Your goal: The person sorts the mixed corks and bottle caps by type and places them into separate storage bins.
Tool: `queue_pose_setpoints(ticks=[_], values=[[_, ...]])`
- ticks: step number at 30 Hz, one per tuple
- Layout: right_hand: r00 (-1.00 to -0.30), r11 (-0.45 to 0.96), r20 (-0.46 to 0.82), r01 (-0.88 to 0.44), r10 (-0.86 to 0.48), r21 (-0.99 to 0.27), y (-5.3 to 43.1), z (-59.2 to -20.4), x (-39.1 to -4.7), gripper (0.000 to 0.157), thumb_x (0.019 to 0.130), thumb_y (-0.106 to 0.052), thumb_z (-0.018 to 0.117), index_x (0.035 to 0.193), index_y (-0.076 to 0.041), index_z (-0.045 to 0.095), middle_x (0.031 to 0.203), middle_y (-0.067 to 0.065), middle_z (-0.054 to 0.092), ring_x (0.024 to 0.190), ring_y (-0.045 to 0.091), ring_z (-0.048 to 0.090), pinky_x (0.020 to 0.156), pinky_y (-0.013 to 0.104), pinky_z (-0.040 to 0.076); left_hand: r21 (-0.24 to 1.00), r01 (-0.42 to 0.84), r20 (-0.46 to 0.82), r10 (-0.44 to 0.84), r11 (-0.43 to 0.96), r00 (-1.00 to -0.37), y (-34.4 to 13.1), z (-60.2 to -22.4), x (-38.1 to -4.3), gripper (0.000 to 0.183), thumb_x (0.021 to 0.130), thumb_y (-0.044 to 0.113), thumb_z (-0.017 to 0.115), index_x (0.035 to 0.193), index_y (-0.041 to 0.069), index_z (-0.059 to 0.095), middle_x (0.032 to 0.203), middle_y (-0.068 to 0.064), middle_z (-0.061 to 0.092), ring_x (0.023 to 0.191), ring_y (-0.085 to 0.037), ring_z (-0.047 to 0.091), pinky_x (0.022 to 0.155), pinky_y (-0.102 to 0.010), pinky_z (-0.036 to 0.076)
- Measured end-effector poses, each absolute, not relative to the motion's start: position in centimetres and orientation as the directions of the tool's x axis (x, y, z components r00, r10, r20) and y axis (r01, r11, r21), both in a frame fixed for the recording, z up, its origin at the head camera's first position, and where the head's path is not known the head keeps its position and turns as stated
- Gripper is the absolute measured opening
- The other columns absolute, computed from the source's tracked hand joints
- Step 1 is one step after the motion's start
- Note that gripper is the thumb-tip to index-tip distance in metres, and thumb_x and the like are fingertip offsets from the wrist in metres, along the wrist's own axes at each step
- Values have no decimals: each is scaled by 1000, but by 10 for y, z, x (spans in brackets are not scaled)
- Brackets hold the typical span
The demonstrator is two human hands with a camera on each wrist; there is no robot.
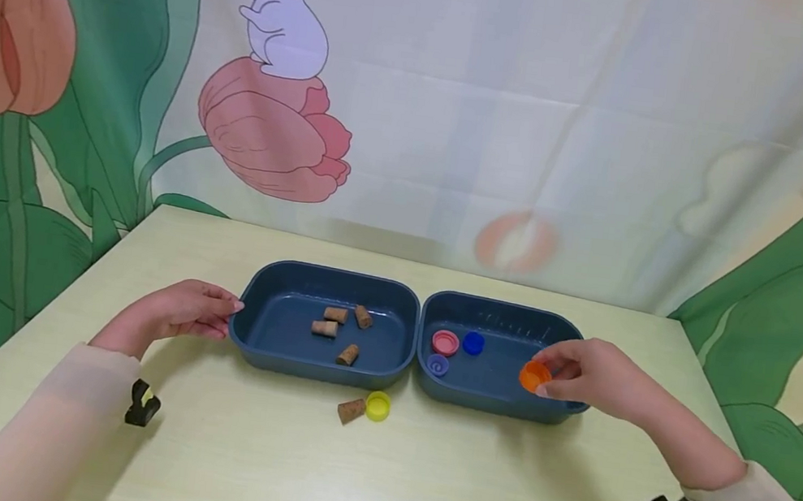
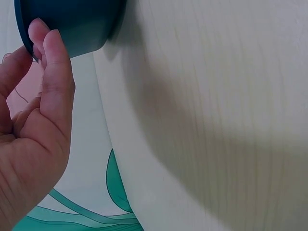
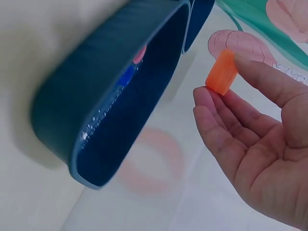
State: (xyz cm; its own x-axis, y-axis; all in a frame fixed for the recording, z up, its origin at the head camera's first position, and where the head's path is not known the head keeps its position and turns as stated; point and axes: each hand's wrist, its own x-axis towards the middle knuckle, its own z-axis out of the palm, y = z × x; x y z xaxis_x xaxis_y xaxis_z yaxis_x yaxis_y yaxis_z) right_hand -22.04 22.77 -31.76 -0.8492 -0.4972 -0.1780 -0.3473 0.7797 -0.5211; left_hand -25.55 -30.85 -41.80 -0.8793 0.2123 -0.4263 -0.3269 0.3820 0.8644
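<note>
My right hand (image 1: pixel 597 375) pinches an orange bottle cap (image 1: pixel 533 376) between thumb and fingertips, above the right end of the right blue tray (image 1: pixel 503 402). In the right wrist view the cap (image 3: pixel 222 72) shows side-on, apart from the tray wall. My left hand (image 1: pixel 198 311) grips the left end of the left blue tray (image 1: pixel 316 368) at its rim. Its fingertips (image 2: pixel 57 41) lie against the outer wall in the left wrist view. Several corks (image 1: pixel 324 328) lie in the left tray. Pink (image 1: pixel 445 342), blue (image 1: pixel 473 343) and purple (image 1: pixel 438 364) caps lie in the right one.
On the table (image 1: pixel 377 485) before the trays, a cork (image 1: pixel 351 411) lies beside a yellow bottle cap (image 1: pixel 378 406). The two trays stand side by side with their ends close together. Behind the table hangs a printed curtain (image 1: pixel 444 124).
</note>
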Motion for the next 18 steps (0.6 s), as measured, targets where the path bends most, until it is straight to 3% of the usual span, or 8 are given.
queue_pose_setpoints(ticks=[10,18], values=[[-801,799,-259,-389,-539,-459,225,-292,-249,32,89,-18,71,116,-1,68,103,6,75,93,16,69,83,34,57,868,-328,-428,227,372,-875,-307,-413,-256,34,102,21,53,121,-7,53,76,5,64,70,-5,64,72,-20,59],[-797,813,-267,-417,-542,-406,224,-277,-281,35,88,-11,71,117,6,65,109,18,72,97,26,68,83,38,58,870,-328,-426,227,367,-876,-308,-415,-255,28,102,21,53,115,-4,56,75,5,65,69,-6,64,72,-20,59]])
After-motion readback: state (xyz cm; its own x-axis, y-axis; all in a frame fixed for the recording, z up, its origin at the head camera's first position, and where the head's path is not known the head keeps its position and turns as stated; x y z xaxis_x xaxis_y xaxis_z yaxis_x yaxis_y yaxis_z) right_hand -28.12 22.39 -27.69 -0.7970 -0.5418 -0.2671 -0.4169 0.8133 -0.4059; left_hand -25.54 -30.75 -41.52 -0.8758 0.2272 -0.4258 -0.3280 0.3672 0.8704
